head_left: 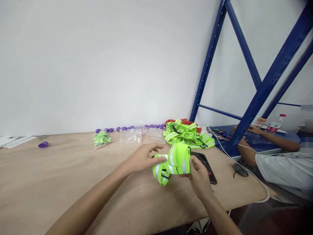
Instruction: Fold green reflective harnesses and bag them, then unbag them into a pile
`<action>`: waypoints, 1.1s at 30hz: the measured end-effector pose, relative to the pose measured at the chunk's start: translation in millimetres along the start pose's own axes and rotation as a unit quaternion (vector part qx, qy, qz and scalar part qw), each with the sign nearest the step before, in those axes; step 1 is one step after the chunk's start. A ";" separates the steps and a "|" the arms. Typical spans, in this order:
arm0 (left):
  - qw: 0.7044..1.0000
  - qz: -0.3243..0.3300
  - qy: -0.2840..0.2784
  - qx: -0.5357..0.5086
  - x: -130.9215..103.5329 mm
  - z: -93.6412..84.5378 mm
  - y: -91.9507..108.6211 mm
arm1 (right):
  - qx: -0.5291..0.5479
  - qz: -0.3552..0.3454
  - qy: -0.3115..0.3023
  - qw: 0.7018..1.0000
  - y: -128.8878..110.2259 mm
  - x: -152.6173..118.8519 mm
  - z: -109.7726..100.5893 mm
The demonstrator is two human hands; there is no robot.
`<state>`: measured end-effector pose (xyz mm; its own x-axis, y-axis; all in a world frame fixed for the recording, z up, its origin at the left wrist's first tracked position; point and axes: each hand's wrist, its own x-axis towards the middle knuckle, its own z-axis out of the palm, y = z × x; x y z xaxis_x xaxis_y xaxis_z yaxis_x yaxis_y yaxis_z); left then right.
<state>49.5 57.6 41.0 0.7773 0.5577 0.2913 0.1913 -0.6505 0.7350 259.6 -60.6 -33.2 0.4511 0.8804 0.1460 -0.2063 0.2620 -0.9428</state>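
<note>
A neon-yellow reflective strap (179, 159) with silver stripes and black buckle parts is gathered in loops above the table. My right hand (199, 174) is closed on its right side, the fingers pinching the band. My left hand (144, 158) is at the strap's left side with fingers apart; one digit reaches over the band, and whether it touches is hard to tell. Behind the strap lies a pile of similar neon straps (186, 133). A clear bag with a folded neon strap inside (102, 139) rests farther left, beside clear plastic bags (132, 135).
Small purple items (127, 128) line the wall, and a purple cup-like piece (43, 144) lies at left. A phone (205, 166), a computer mouse (240, 169) and a white cable (262, 186) are on the right. Beyond the blue metal frame (259, 98) sits another person (281, 166).
</note>
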 end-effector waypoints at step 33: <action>0.975 -0.092 0.178 -0.091 -39.2 34.1 -0.5 | -0.508 -0.518 -0.162 0.668 -22.3 -49.0 28.8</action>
<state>39.3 18.5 8.4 0.4755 0.8218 0.3140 0.1738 -0.4376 0.8822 217.1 -98.2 -10.8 -0.3515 0.5166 0.7807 0.8422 0.5386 0.0228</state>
